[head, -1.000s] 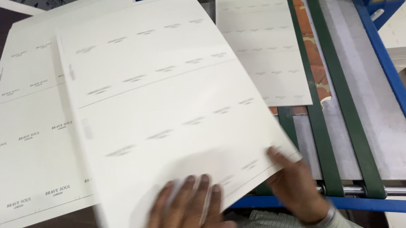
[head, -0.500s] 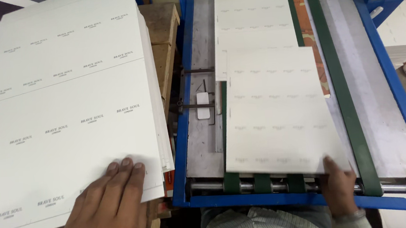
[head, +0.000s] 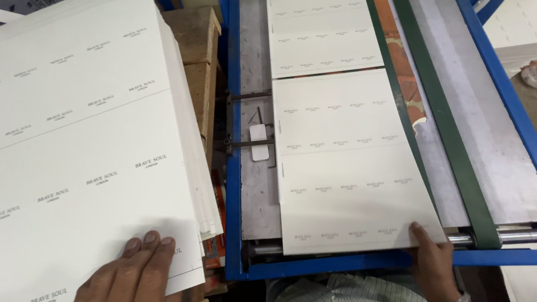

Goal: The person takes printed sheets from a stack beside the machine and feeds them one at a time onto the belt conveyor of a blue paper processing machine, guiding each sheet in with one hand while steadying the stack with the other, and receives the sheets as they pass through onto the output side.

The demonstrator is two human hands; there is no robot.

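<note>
My left hand [head: 129,283] lies flat on the near right corner of a thick stack of white printed sheets [head: 71,154] at the left, fingers together, pressing the top sheet. My right hand [head: 432,263] touches the near right corner of a single white printed sheet [head: 346,164] that lies on the bed of a blue-framed feeding machine [head: 513,170]. A second white sheet [head: 322,25] lies farther along the bed, just beyond the first one.
Two dark green belts [head: 442,131] run along the machine bed to the right of the sheets. A steel roller [head: 518,237] crosses the near end. A wooden crate [head: 201,60] stands between stack and machine. More white stacks [head: 530,28] sit at far right.
The sheet I carried over from the stack now lies flat and square on the machine bed. My left hand has shifted right along the stack's near edge; my right hand stays at the sheet's corner.
</note>
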